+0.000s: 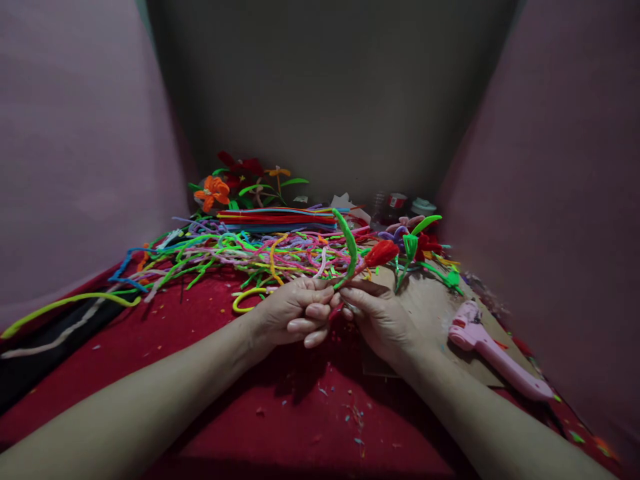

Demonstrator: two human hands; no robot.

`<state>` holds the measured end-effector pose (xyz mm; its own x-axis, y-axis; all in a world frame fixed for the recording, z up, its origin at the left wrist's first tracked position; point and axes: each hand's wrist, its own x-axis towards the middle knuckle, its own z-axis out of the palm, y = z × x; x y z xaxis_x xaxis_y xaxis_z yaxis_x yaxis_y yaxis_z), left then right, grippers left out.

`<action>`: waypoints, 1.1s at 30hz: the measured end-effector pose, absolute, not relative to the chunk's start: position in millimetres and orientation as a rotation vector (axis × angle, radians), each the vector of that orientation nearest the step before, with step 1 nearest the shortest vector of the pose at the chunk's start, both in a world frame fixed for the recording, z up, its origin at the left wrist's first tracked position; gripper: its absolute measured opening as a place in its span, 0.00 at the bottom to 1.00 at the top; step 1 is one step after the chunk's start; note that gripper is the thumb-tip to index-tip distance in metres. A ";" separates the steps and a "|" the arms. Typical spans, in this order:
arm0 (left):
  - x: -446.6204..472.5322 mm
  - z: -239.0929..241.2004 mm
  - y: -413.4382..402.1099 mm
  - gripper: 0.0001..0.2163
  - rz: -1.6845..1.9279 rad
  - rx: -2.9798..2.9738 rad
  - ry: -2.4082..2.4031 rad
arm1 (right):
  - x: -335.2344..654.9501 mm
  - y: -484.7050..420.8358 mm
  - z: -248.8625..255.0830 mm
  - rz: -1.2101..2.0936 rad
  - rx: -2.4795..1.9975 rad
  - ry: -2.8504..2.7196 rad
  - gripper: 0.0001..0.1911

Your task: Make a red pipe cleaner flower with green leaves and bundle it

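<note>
The left hand [293,308] and the right hand [383,319] meet near the centre of the frame, fingers curled in, both pinching the low end of a red flower [382,254] and a green leaf [349,245]; which fingertips press on which piece cannot be told. The bud tilts toward the right of the frame, while the leaf curves upward just beside it. Behind the hands, a tangle of colourful fuzzy stems [255,257] spreads across the middle, with a yellow loop [239,304] near the left hand. Right of centre, cardboard [425,308] lies on the red-covered worktop [240,407], and a pink glue gun [495,353] rests at its right side. Farther back, straight stems [280,217] lie bundled; an orange flower [214,194] stands at upper left, and a pale-lidded container [424,206] sits right of centre.
</note>
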<state>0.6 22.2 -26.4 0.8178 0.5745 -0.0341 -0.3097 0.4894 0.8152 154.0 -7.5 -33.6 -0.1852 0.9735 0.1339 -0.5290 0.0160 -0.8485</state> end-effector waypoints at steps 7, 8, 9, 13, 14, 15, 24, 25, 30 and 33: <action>1.9 -24.0 19.7 0.10 0.530 0.875 0.286 | 153.1 -7.8 -34.6 1.552 -0.636 -0.850 0.05; 1.8 -23.4 19.0 0.09 0.522 0.869 0.279 | 153.0 -8.1 -34.4 1.568 -0.637 -0.816 0.06; 1.7 -22.9 18.3 0.08 0.514 0.865 0.275 | 152.9 -8.3 -34.0 1.584 -0.637 -0.783 0.07; 2.3 -22.2 16.9 0.07 0.514 0.894 0.297 | 153.4 -8.0 -32.5 1.613 -0.630 -0.739 0.09; 2.7 -22.0 16.8 0.08 0.528 0.930 0.319 | 153.6 -7.4 -32.5 1.610 -0.638 -0.745 0.09; 3.3 -21.7 16.8 0.09 0.551 0.985 0.355 | 153.7 -6.6 -32.7 1.597 -0.651 -0.750 0.09; 8.8 -15.4 7.3 0.04 0.942 1.687 0.885 | 152.4 -6.9 -34.5 1.286 -0.766 -0.939 0.05; 9.2 -15.5 6.4 0.04 0.946 1.701 0.892 | 152.5 -7.6 -34.1 1.264 -0.764 -0.986 0.04; 9.3 -18.5 8.9 0.07 0.858 1.502 0.819 | 152.0 -8.9 -32.8 1.286 -0.787 -0.970 0.06; 8.7 -22.1 12.9 0.07 0.802 1.330 0.718 | 150.8 -9.0 -33.9 1.380 -0.751 -0.959 0.08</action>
